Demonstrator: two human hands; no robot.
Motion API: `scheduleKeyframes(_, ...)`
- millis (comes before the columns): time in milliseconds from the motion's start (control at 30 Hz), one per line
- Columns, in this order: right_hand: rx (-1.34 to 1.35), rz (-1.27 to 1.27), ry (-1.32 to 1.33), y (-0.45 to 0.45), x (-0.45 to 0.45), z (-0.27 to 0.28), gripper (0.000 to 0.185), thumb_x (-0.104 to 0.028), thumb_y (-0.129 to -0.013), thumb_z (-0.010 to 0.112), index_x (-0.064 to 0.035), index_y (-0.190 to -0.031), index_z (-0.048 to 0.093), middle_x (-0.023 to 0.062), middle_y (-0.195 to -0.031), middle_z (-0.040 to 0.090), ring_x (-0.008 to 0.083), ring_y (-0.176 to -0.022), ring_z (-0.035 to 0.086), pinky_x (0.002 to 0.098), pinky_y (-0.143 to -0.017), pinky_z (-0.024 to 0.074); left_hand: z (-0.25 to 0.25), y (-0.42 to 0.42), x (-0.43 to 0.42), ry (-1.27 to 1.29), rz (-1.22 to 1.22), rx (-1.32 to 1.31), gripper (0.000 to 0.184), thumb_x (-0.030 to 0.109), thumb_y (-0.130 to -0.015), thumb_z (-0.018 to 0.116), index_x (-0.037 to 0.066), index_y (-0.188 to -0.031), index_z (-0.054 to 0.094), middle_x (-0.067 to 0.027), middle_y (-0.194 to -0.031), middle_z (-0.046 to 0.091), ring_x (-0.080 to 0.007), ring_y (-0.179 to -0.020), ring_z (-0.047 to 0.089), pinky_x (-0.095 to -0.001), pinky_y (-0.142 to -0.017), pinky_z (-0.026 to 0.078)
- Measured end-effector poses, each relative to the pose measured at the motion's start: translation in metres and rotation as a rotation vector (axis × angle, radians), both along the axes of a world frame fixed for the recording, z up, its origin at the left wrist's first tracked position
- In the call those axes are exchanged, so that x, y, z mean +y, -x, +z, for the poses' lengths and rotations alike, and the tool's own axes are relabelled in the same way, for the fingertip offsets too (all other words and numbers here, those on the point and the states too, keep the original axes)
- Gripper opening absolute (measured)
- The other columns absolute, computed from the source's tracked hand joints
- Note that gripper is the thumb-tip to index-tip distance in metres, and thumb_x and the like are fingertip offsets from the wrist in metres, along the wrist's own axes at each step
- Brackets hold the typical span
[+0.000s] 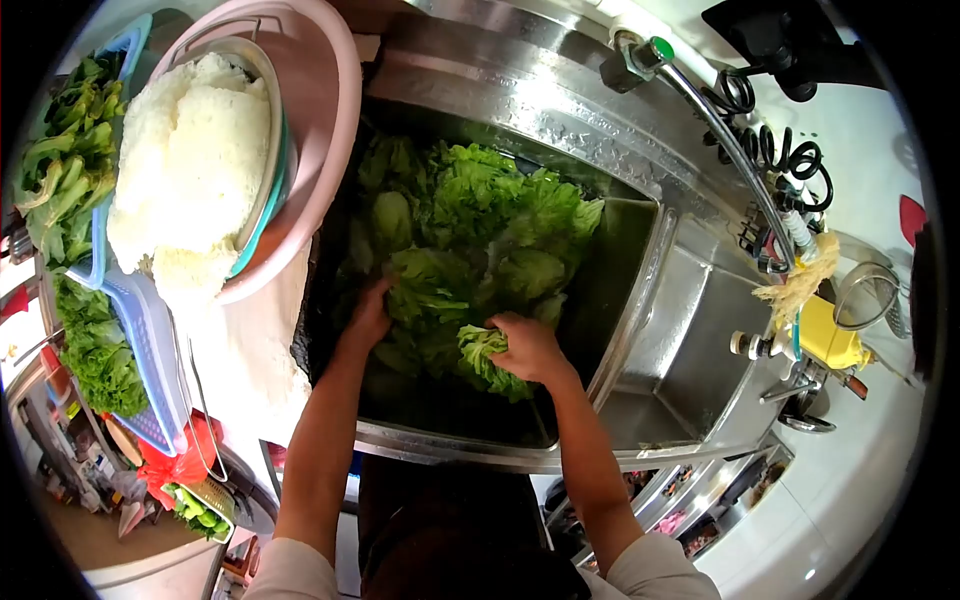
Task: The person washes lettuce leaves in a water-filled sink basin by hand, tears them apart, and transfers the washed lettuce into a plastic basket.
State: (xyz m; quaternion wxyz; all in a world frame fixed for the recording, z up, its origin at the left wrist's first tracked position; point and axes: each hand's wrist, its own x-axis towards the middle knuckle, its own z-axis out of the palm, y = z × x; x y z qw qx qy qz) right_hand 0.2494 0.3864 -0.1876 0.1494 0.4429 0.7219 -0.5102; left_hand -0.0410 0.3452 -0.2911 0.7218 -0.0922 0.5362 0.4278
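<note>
Fingers of the right hand (527,350) are clenched round a lettuce bunch (488,362); those of the left hand (371,314) touch loose leaves (430,275) beside them, partly hidden, so I cannot tell whether they grip. The sink (625,250) surrounds both. Squeezing too hard could bruise the bunch; a slack hold on slick stems could let it slip beneath the fingers.

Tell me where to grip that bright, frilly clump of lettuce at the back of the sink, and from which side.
Take the lettuce gently around its middle, probably best from above: its top lies uncovered, and its thin, frilled edges could tear. No stem end shows clearly.
</note>
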Motion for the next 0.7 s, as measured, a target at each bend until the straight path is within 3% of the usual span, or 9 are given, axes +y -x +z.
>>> scheduleKeyframes(167, 0.097, 0.002, 0.034, 0.021, -0.006, 0.012, 0.048, -0.031, -0.081, 0.072, -0.0123, -0.123, 0.055, 0.0097, -0.137, 0.044, 0.0356, -0.096, 0.061, 0.0507, -0.082, 0.0526, 0.045, 0.0, 0.005, -0.129, -0.16, 0.093, 0.06, 0.031, -0.087, 0.068, 0.006, -0.137, 0.046, -0.009, -0.134, 0.051, -0.0269, -0.121, 0.049, -0.0417, -0.1, 0.041)
scheduleKeyframes(200, 0.1, 0.021, -0.014, 0.031, -0.002, 0.018, 0.049, -0.028, -0.081, 0.073, -0.0117, -0.123, 0.055, 0.0081, -0.146, 0.034, 0.0352, -0.099, 0.062, 0.0491, -0.079, 0.0547, 0.052, -0.005, 0.008, -0.118, -0.239, 0.188, 0.059, 0.03, -0.087, 0.068, 0.006, -0.136, 0.047, -0.0085, -0.132, 0.053, -0.0256, -0.12, 0.05, -0.0396, -0.1, 0.041)
scheduleKeyframes(267, 0.122, 0.027, -0.072, 0.049, 0.001, 0.013, 0.049, -0.028, -0.081, 0.073, -0.0122, -0.124, 0.055, 0.0081, -0.149, 0.031, 0.0351, -0.1, 0.062, 0.0482, -0.077, 0.0555, 0.069, -0.02, 0.02, -0.092, -0.396, 0.38, 0.056, 0.027, -0.086, 0.069, 0.005, -0.134, 0.05, -0.0076, -0.127, 0.058, -0.0229, -0.117, 0.053, -0.0355, -0.099, 0.041)
scheduleKeyframes(300, 0.134, 0.032, -0.102, 0.058, 0.003, 0.01, 0.049, -0.028, -0.081, 0.074, -0.0125, -0.124, 0.055, 0.0081, -0.15, 0.03, 0.035, -0.101, 0.062, 0.0477, -0.076, 0.0559, 0.066, -0.023, 0.021, -0.064, -0.402, 0.344, 0.065, 0.031, -0.084, 0.071, 0.005, -0.137, 0.045, -0.0086, -0.132, 0.054, -0.0248, -0.121, 0.05, -0.0373, -0.1, 0.04)
scheduleKeyframes(367, 0.032, 0.069, -0.107, 0.064, 0.001, -0.012, 0.049, -0.027, -0.081, 0.073, -0.0155, -0.125, 0.055, 0.0106, -0.15, 0.033, 0.035, -0.109, 0.06, 0.0505, -0.082, 0.0544, 0.057, -0.027, 0.023, -0.01, -0.415, 0.271, 0.082, 0.038, -0.08, 0.075, 0.006, -0.145, 0.035, -0.0106, -0.141, 0.045, -0.0287, -0.128, 0.043, -0.0409, -0.103, 0.037)
scheduleKeyframes(467, -0.023, 0.016, -0.089, 0.057, 0.0, -0.033, 0.051, -0.026, -0.081, 0.073, -0.0159, -0.128, 0.054, 0.0122, -0.146, 0.039, 0.0358, -0.114, 0.057, 0.053, -0.086, 0.0528, 0.056, -0.021, 0.024, 0.106, -0.373, 0.434, 0.093, 0.043, -0.078, 0.076, 0.008, -0.149, 0.027, -0.0124, -0.148, 0.037, -0.0291, -0.132, 0.039, -0.043, -0.105, 0.035)
scheduleKeyframes(567, 0.095, -0.201, 0.004, 0.017, -0.005, -0.03, 0.058, -0.026, -0.08, 0.075, -0.0148, -0.131, 0.051, 0.0127, -0.141, 0.044, 0.0371, -0.116, 0.055, 0.0543, -0.09, 0.0511, 0.052, -0.013, 0.014, -0.142, -0.27, 0.546, 0.072, 0.026, -0.082, 0.073, 0.004, -0.141, 0.038, -0.01, -0.134, 0.05, -0.0234, -0.117, 0.049, -0.0352, -0.098, 0.039)
scheduleKeyframes(633, 0.225, -0.33, 0.139, -0.002, -0.001, -0.02, 0.063, -0.026, -0.078, 0.077, -0.0137, -0.134, 0.049, 0.0122, -0.139, 0.047, 0.0381, -0.116, 0.054, 0.0541, -0.092, 0.0503, 0.046, -0.01, 0.014, -0.192, -0.375, 0.609, 0.069, 0.025, -0.083, 0.071, 0.004, -0.14, 0.039, -0.0105, -0.132, 0.051, -0.023, -0.117, 0.05, -0.0348, -0.098, 0.039)
scheduleKeyframes(700, 0.225, -0.506, 0.378, -0.005, 0.012, -0.01, 0.071, -0.025, -0.077, 0.078, -0.0132, -0.139, 0.044, 0.0144, -0.14, 0.045, 0.0376, -0.125, 0.048, 0.052, -0.099, 0.0457, 0.043, -0.012, 0.014, -0.161, -0.44, 0.654, 0.064, 0.023, -0.084, 0.07, 0.003, -0.137, 0.042, -0.0111, -0.13, 0.052, -0.0226, -0.116, 0.05, -0.0346, -0.098, 0.04)
